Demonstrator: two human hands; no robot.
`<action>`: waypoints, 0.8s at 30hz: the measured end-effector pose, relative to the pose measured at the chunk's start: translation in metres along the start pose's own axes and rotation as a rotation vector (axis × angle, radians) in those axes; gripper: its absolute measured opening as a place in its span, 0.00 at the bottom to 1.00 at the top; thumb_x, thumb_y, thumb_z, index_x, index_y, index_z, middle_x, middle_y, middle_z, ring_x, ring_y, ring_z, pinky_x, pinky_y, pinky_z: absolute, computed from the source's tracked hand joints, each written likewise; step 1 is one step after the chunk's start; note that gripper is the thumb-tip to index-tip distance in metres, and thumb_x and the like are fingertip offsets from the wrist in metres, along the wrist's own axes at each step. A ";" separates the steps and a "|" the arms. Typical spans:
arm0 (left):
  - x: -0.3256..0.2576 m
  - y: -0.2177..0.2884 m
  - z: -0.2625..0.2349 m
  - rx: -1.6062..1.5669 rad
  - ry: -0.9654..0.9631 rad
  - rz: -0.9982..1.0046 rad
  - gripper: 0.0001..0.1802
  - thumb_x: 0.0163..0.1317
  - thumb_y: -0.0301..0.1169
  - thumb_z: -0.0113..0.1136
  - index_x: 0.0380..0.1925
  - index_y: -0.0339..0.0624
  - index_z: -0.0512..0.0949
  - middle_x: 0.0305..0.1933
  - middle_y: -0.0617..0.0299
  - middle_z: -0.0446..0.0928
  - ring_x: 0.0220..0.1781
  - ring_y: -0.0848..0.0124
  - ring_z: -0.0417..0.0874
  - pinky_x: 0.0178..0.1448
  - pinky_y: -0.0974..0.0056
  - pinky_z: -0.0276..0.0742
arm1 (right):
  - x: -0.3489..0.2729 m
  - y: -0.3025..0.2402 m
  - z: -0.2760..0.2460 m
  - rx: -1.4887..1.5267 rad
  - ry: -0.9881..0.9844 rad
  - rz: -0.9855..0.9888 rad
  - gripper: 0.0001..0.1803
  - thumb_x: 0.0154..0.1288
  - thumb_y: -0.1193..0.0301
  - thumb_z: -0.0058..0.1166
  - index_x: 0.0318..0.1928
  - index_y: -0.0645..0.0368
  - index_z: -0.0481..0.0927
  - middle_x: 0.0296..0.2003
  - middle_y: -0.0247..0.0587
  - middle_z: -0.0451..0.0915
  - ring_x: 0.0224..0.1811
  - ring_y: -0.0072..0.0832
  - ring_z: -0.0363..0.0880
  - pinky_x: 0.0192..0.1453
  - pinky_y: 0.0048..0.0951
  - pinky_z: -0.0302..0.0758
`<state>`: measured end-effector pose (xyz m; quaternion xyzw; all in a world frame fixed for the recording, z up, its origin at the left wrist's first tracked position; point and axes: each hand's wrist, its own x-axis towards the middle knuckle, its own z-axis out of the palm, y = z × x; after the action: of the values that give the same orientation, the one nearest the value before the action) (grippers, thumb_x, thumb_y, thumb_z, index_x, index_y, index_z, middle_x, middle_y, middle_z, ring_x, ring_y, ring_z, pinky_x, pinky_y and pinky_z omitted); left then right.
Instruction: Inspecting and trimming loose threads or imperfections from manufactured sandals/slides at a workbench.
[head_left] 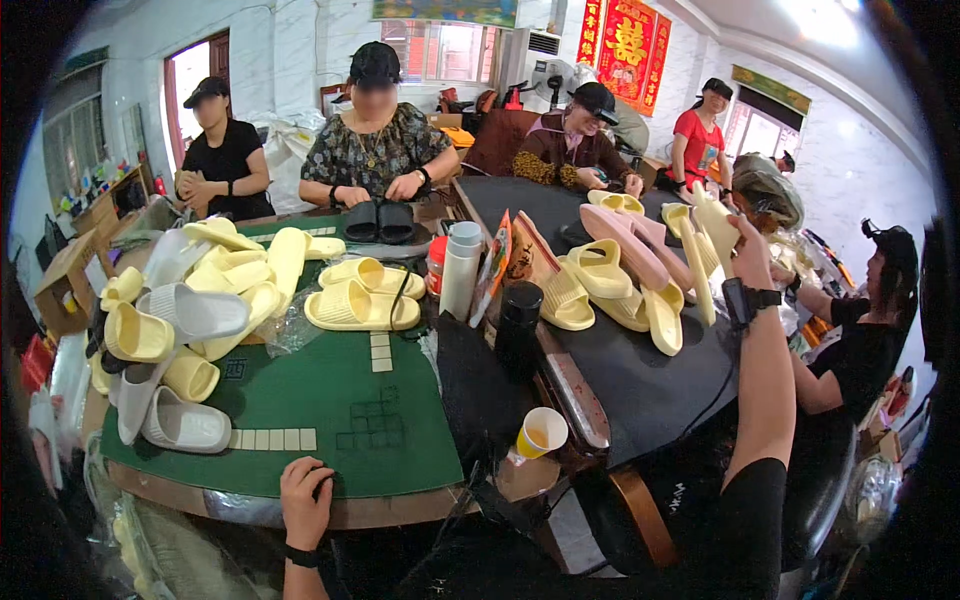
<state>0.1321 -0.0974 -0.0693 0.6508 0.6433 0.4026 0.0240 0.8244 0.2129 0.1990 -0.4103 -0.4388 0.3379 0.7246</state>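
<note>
My right hand [750, 252] reaches out over the black-topped table, its fingers closed round a pale yellow slipper [713, 228] held upright. Close by it lie a pile of yellow slippers [603, 268] and pink slippers [625, 238]. My left hand [306, 492] rests at the front edge of the green mat [390, 455], fingers curled in; a small dark patch shows at the fingertips, and I cannot tell what it is. Left of centre on the mat sit grey slippers [185, 422] and a heap of yellow slippers [140, 332]. A yellow pair [362, 308] lies apart from them.
A paper cup [541, 434] with yellow liquid stands near the front edge. Between the tables are a black bottle [520, 318] and a pale flask [462, 268]. Pale tiles [273, 440] line the mat. Across from me, a person handles black slippers [379, 219]; others sit around.
</note>
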 end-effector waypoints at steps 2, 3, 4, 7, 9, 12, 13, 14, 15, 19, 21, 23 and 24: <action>-0.001 -0.003 -0.001 0.014 0.004 0.005 0.07 0.53 0.20 0.64 0.34 0.36 0.81 0.46 0.54 0.78 0.55 0.53 0.76 0.59 0.51 0.70 | -0.014 -0.038 0.003 0.084 -0.018 -0.043 0.18 0.73 0.60 0.51 0.47 0.65 0.81 0.40 0.39 0.81 0.42 0.29 0.79 0.47 0.30 0.76; -0.001 -0.004 -0.001 0.004 -0.001 0.014 0.07 0.53 0.21 0.64 0.35 0.37 0.81 0.46 0.54 0.78 0.56 0.53 0.75 0.59 0.51 0.70 | -0.022 -0.058 0.003 0.023 -0.099 -0.100 0.18 0.73 0.60 0.52 0.47 0.65 0.81 0.41 0.39 0.81 0.43 0.30 0.79 0.49 0.31 0.76; -0.002 -0.006 -0.001 -0.008 -0.004 0.019 0.07 0.53 0.21 0.64 0.35 0.37 0.81 0.46 0.54 0.78 0.56 0.53 0.75 0.59 0.51 0.70 | -0.032 -0.080 0.003 -0.025 -0.126 -0.141 0.18 0.73 0.60 0.52 0.47 0.65 0.81 0.42 0.40 0.81 0.44 0.30 0.79 0.51 0.31 0.76; -0.004 -0.009 -0.001 -0.020 0.038 0.076 0.08 0.54 0.22 0.63 0.36 0.38 0.81 0.46 0.54 0.78 0.56 0.53 0.75 0.59 0.51 0.70 | -0.059 -0.130 0.018 0.029 -0.265 -0.129 0.17 0.76 0.63 0.48 0.52 0.64 0.80 0.47 0.38 0.81 0.50 0.30 0.79 0.58 0.33 0.75; -0.004 -0.011 -0.001 0.005 0.024 0.084 0.09 0.55 0.23 0.64 0.37 0.38 0.81 0.47 0.55 0.78 0.57 0.53 0.75 0.60 0.51 0.70 | -0.083 -0.166 0.034 0.021 -0.377 -0.121 0.18 0.76 0.63 0.48 0.54 0.64 0.79 0.49 0.39 0.81 0.51 0.30 0.78 0.60 0.34 0.74; -0.004 -0.013 -0.001 0.004 0.053 0.102 0.09 0.55 0.24 0.64 0.37 0.40 0.81 0.47 0.55 0.78 0.57 0.54 0.75 0.60 0.51 0.71 | -0.123 -0.198 0.073 0.191 -0.695 -0.014 0.17 0.77 0.65 0.45 0.56 0.62 0.78 0.54 0.41 0.80 0.57 0.31 0.77 0.66 0.37 0.72; -0.005 -0.015 -0.003 -0.002 0.060 0.135 0.10 0.54 0.24 0.64 0.38 0.40 0.81 0.47 0.55 0.77 0.57 0.54 0.75 0.60 0.51 0.71 | -0.138 -0.206 0.088 0.183 -0.663 0.020 0.17 0.77 0.66 0.44 0.57 0.62 0.77 0.56 0.41 0.79 0.60 0.31 0.76 0.68 0.38 0.71; -0.007 -0.016 -0.003 -0.010 0.062 0.135 0.11 0.53 0.24 0.65 0.39 0.41 0.81 0.47 0.56 0.77 0.56 0.55 0.75 0.60 0.51 0.71 | -0.153 -0.210 0.103 0.165 -0.714 0.028 0.17 0.78 0.66 0.44 0.58 0.61 0.76 0.57 0.41 0.79 0.61 0.31 0.75 0.69 0.38 0.70; -0.007 -0.018 -0.003 -0.023 0.071 0.162 0.12 0.53 0.23 0.64 0.39 0.41 0.80 0.47 0.57 0.77 0.56 0.55 0.75 0.60 0.52 0.71 | -0.167 -0.214 0.117 0.146 -0.766 0.034 0.17 0.78 0.66 0.44 0.59 0.60 0.75 0.58 0.40 0.78 0.62 0.31 0.74 0.70 0.38 0.69; -0.010 -0.024 0.001 -0.041 0.103 0.173 0.10 0.54 0.25 0.63 0.38 0.41 0.79 0.46 0.57 0.76 0.57 0.56 0.74 0.60 0.53 0.71 | -0.202 -0.185 0.175 0.183 -0.817 0.105 0.18 0.78 0.65 0.42 0.61 0.58 0.74 0.61 0.38 0.76 0.64 0.30 0.73 0.71 0.40 0.68; -0.012 -0.026 0.005 -0.039 0.122 0.152 0.11 0.53 0.25 0.64 0.38 0.41 0.80 0.46 0.58 0.76 0.57 0.56 0.75 0.61 0.53 0.71 | -0.212 -0.153 0.204 0.281 -1.039 0.118 0.19 0.79 0.65 0.41 0.62 0.58 0.73 0.61 0.39 0.76 0.64 0.29 0.74 0.71 0.40 0.68; -0.014 -0.027 0.008 -0.026 0.142 0.122 0.10 0.53 0.25 0.65 0.38 0.41 0.80 0.47 0.57 0.77 0.56 0.56 0.76 0.61 0.54 0.72 | -0.225 -0.117 0.232 0.455 -1.031 0.141 0.19 0.79 0.65 0.39 0.63 0.58 0.72 0.61 0.39 0.76 0.63 0.29 0.74 0.71 0.41 0.68; -0.013 -0.027 0.008 -0.028 0.147 0.143 0.10 0.53 0.26 0.64 0.38 0.42 0.81 0.47 0.57 0.77 0.56 0.56 0.76 0.61 0.54 0.72 | -0.234 -0.100 0.248 0.494 -1.015 0.135 0.19 0.79 0.65 0.39 0.63 0.58 0.72 0.61 0.40 0.76 0.63 0.30 0.74 0.71 0.41 0.67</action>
<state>0.1164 -0.1004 -0.0959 0.6632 0.5897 0.4589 -0.0428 0.5207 0.0442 0.2732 -0.0421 -0.6129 0.6307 0.4741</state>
